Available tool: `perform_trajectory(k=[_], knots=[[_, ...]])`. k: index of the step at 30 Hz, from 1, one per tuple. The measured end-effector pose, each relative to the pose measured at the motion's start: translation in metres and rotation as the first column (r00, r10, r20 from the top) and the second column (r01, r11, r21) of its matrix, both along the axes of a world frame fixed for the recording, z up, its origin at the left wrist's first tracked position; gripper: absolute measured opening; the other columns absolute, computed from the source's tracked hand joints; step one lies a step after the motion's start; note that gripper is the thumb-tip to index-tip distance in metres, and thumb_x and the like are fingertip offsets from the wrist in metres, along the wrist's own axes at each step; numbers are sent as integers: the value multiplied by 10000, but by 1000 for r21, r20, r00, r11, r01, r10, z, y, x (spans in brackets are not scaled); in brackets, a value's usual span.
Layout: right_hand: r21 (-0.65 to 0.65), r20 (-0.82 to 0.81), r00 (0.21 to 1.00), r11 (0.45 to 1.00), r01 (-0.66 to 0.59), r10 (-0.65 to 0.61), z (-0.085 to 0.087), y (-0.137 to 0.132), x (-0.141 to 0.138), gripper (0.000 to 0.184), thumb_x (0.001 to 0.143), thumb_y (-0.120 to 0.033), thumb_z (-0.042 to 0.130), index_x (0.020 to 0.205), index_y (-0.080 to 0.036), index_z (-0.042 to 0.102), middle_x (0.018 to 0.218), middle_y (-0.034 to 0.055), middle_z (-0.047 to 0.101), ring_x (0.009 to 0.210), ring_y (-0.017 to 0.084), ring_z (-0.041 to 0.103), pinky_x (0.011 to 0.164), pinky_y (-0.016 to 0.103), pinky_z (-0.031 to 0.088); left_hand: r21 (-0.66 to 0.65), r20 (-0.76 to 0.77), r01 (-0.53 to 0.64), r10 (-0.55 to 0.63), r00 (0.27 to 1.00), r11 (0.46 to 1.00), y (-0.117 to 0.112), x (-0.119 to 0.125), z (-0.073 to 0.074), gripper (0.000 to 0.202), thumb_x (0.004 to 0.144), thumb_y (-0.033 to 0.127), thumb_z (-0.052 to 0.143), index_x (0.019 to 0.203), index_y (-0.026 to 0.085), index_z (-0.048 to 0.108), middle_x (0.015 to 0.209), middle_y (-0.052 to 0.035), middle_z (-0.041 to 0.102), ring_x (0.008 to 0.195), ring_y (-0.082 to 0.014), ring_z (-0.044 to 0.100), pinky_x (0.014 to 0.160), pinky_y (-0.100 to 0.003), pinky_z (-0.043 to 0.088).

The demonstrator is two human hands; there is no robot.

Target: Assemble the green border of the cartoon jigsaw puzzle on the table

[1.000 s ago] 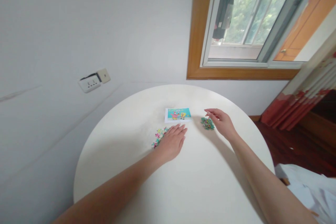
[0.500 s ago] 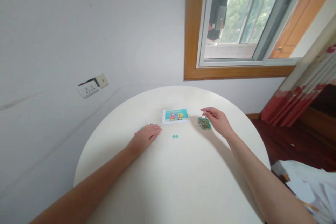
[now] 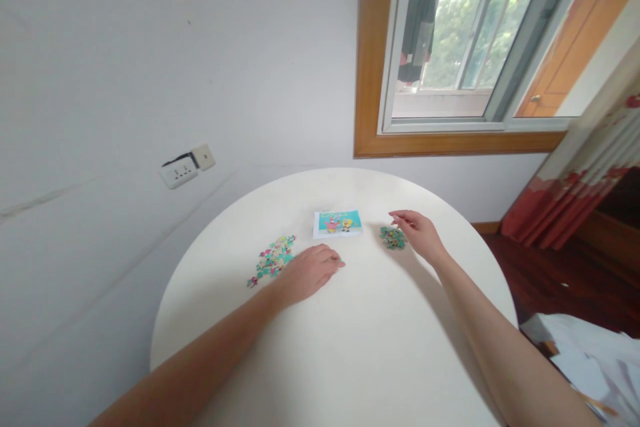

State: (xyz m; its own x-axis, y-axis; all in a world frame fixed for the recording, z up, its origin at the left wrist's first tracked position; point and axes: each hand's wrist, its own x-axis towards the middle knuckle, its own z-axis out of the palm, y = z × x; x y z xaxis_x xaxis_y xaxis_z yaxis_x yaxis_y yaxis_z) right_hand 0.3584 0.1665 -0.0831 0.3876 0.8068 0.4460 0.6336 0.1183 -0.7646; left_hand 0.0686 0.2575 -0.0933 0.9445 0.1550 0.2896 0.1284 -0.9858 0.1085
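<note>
My left hand (image 3: 314,271) rests low over the white table, its fingers together and bent downward just in front of a small puzzle box. Whatever lies under those fingertips is hidden. To its left spreads a loose heap of colourful jigsaw puzzle pieces (image 3: 274,257). My right hand (image 3: 417,232) hovers above the right edge of a smaller, mostly green pile of puzzle pieces (image 3: 393,237), thumb and forefinger pinched. Anything in that pinch is too small to make out. Between the two heaps sits the box (image 3: 340,223), with a pink and a yellow cartoon figure on turquoise.
The round white table (image 3: 380,347) stands close to a pale wall with a power socket (image 3: 179,173). A wood-framed window (image 3: 367,80) is behind it, and a red and white curtain (image 3: 545,207) hangs to the right. White papers (image 3: 590,360) lie at lower right.
My left hand has slid right, off the colourful heap, and now covers where two small joined green pieces lay. My right hand stays by the green pile. The view has shifted slightly.
</note>
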Motion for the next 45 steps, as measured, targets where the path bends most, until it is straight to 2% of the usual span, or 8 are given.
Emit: perform_trajectory(k=[8,11,14,19,28,37,40,45], knots=[[-40,195,978,996,76,-67,-15,4,16,337,867,-327,436,1016,-155,685,1033,125,682,956,229,625,837,403,500,225,-84,-194,218,972,955,29,-22,3,200,931,191,407,907,184,605,920,-71,604,934,-216,516,849,-367,408],[-65,237,971,997,42,-26,-24,5,18,350,881,-322,426,1028,-140,686,1060,143,682,1029,260,605,935,467,444,282,-66,-272,301,951,920,37,-32,1,176,914,169,421,883,180,594,905,-72,594,934,-219,510,856,-370,399],[-94,284,957,995,-34,60,-33,9,14,343,881,-316,452,1092,-156,671,1178,131,645,1137,253,561,1013,442,397,298,-22,-342,365,931,891,42,-41,1,139,890,158,454,867,174,591,919,-75,586,944,-226,503,847,-370,395],[-225,385,908,971,-85,168,-44,15,7,403,898,-342,447,1212,-150,608,1331,142,538,1283,253,440,1087,435,319,289,35,-374,381,924,881,50,-48,4,127,875,155,479,835,179,596,914,-70,588,931,-223,511,840,-362,391],[-251,385,909,966,-65,162,-40,6,-8,309,882,-248,459,1119,-175,642,1269,121,592,1260,241,472,1082,440,323,285,118,-389,371,921,876,56,-45,4,162,901,202,463,861,194,620,930,-68,595,927,-222,520,847,-372,391],[-224,306,915,954,-200,264,-35,-25,-46,294,864,-220,486,1109,-167,639,1270,128,586,1265,243,467,1107,471,298,-12,126,-338,337,933,941,1,-12,7,113,846,150,507,884,199,601,1007,-66,577,1022,-232,490,911,-389,388],[-227,289,911,945,-234,295,-33,-31,-73,293,873,-216,480,1112,-145,634,1257,146,586,1264,239,468,1117,474,286,-228,97,-367,396,913,902,-5,0,0,171,767,104,572,909,197,595,980,-53,599,1011,-229,512,924,-393,399],[-241,273,873,908,-343,403,-25,-36,-118,321,864,-175,478,1151,-112,607,1278,176,556,1298,235,425,1132,466,267,-468,203,-344,478,855,814,-4,11,-9,159,802,125,536,935,200,580,998,-46,618,1013,-215,536,938,-396,400]])
